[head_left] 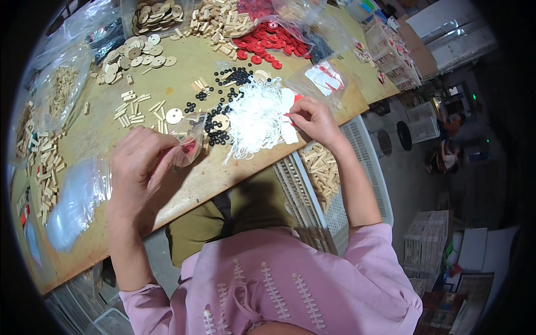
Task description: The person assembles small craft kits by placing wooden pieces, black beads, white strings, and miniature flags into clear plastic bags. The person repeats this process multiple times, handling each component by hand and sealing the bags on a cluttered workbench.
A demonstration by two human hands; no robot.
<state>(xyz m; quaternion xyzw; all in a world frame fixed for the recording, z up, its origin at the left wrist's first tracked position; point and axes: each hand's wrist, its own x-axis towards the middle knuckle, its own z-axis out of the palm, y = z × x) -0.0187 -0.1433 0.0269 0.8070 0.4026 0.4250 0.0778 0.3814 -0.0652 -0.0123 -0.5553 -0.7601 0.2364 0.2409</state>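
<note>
Pinched in my left hand (139, 164) is a small clear plastic bag (196, 138), with something red and some pale pieces showing inside. My right hand (317, 120) is closed with fingertips together on a small red piece (288, 115), whose kind is too small to tell. This lies against a stack of white pieces with red parts (288, 133). Between the hands spreads a tangled heap of white string (254, 120). Black beads or rings (216, 127) lie beside the string. Left of them are a pale round wooden disc (174, 116) and short wooden sticks (129, 118).
Wooden discs (137, 56), wooden blocks (215, 22) and red discs (268, 39) are heaped along the far side. Flat clear bags (78, 195) lie at the left, near wooden pieces (49, 167). A white crate (304, 190) below the table edge holds wooden pieces (321, 173).
</note>
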